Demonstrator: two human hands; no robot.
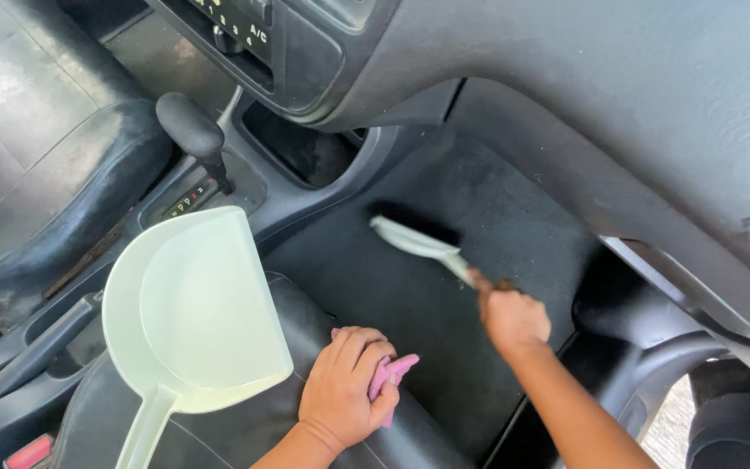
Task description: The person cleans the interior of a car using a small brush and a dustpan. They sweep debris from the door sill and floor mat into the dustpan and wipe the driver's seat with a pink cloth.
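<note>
**Brush on the footwell carpet, dustpan waiting on the seat**

The step in hand reads as sweeping the dark floor mat (444, 260) of the passenger footwell; the right hand (514, 320) is closed round the handle of a pale brush (418, 239), whose black bristles press against the carpet well ahead of the fist, just below the centre console (305, 148); the brush is blurred, so it seems to be mid-stroke; the left hand (345, 391) rests on the front edge of the black seat (253, 426), fingers curled over a pink cloth (392, 373) that pokes out beside them, so both hands are full, neither spread wide; the pale green dustpan (193, 313) lies on the seat cushion just left of the left hand, handle toward the person, mouth toward the gear lever (191, 128), touched by neither hand; whether grit has gathered on the mat is too dark to tell; judged from this, the next move calls for short strokes drawing dirt into one patch, and a free hand to bring the pan down to the carpet, which means first letting go of the cloth
</note>
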